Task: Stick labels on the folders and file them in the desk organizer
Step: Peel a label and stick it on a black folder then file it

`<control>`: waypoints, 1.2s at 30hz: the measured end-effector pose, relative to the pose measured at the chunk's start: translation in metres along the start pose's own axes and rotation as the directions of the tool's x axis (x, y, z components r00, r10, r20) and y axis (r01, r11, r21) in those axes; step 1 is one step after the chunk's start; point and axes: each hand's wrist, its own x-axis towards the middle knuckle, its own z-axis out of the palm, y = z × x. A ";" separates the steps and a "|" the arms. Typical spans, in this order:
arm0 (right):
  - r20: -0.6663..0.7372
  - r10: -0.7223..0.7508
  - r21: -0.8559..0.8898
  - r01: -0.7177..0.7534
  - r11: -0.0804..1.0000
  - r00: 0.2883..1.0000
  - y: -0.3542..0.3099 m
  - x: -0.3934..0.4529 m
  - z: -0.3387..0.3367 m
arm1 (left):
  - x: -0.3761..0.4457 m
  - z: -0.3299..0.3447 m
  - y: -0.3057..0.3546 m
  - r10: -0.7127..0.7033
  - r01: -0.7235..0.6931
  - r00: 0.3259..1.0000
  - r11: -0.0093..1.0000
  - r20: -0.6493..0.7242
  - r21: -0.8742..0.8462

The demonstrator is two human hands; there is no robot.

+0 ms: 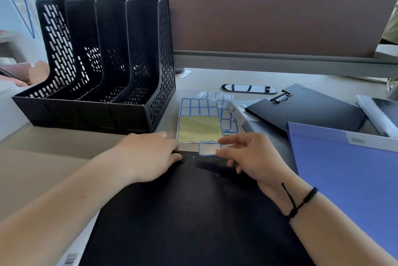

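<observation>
- Black folder point(183, 212) lies flat, nearest the person, in front of the desk organizer point(97, 67).
- Left hand point(150, 153) presses its far edge, fingers straight.
- Right hand point(247, 156) pinches a blue-bordered label point(207, 149) at that edge, beside the label sheet point(199, 121).

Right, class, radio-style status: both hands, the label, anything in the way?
Left hand flat on black folder. Right hand pinching label at folder's far edge. Desk organizer empty. Nothing blocking.
</observation>
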 end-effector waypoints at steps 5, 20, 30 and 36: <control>0.043 0.005 -0.049 -0.003 0.999 0.999 0.002 0.001 0.002 | 0.003 -0.007 -0.008 0.036 -0.038 0.999 0.995 -0.025 -0.092; 0.081 -0.027 -0.094 0.034 0.995 0.996 0.007 0.005 0.011 | 0.015 0.033 -0.002 -0.043 -0.190 0.957 0.654 -0.287 -0.733; 0.091 -0.012 -0.114 0.022 0.993 0.996 0.007 0.005 0.012 | 0.013 0.032 0.001 0.003 -0.225 0.953 0.671 -0.302 -0.706; 0.082 -0.016 -0.135 0.027 0.991 0.996 0.006 0.005 0.015 | 0.013 0.032 0.001 -0.001 -0.236 0.946 0.682 -0.323 -0.693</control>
